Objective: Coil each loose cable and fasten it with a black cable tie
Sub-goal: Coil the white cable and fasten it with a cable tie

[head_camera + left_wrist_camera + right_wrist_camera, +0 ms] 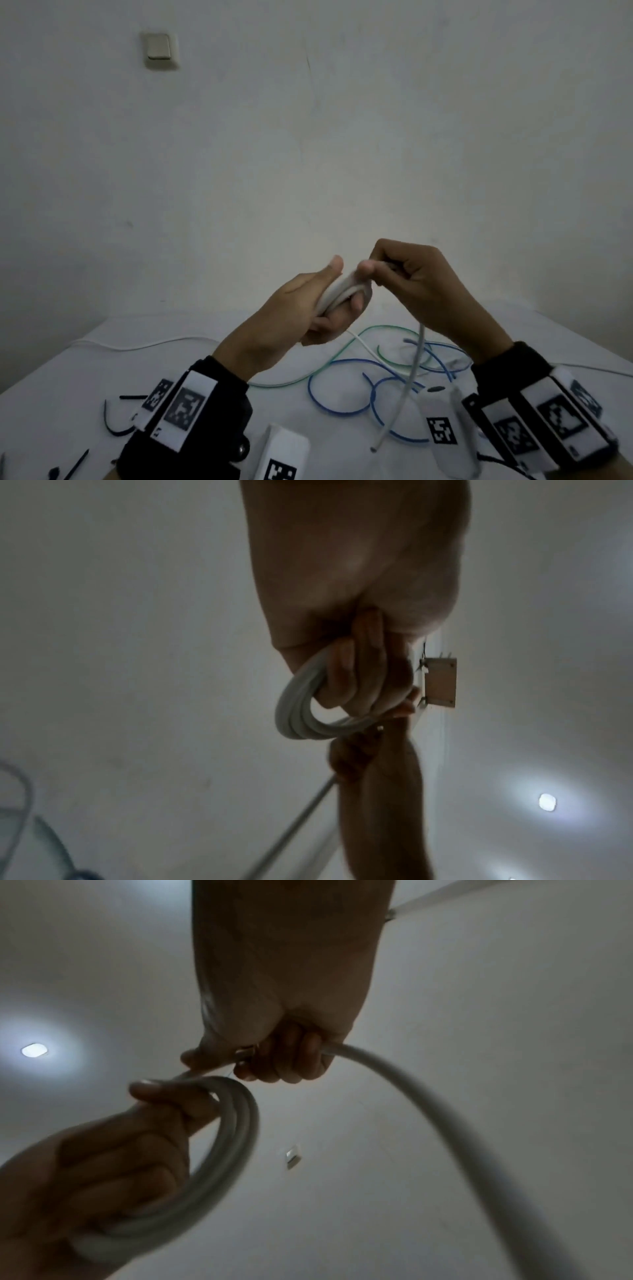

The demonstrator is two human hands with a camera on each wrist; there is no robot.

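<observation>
Your left hand (310,308) grips the coiled white cable (337,291) above the table (191,363); your right hand (416,284) pinches its loose tail. Blue cable (337,387), green cable (387,330) and black cable ties (114,423) lie below.

Loose cables (376,373) on table (205,370) — ties (116,421) left (hands above).

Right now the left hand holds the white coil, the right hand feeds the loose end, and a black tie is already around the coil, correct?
Not quite: the head view shows no tie on the white coil; the black ties lie on the table. The left hand and right hand are as you say.
</observation>
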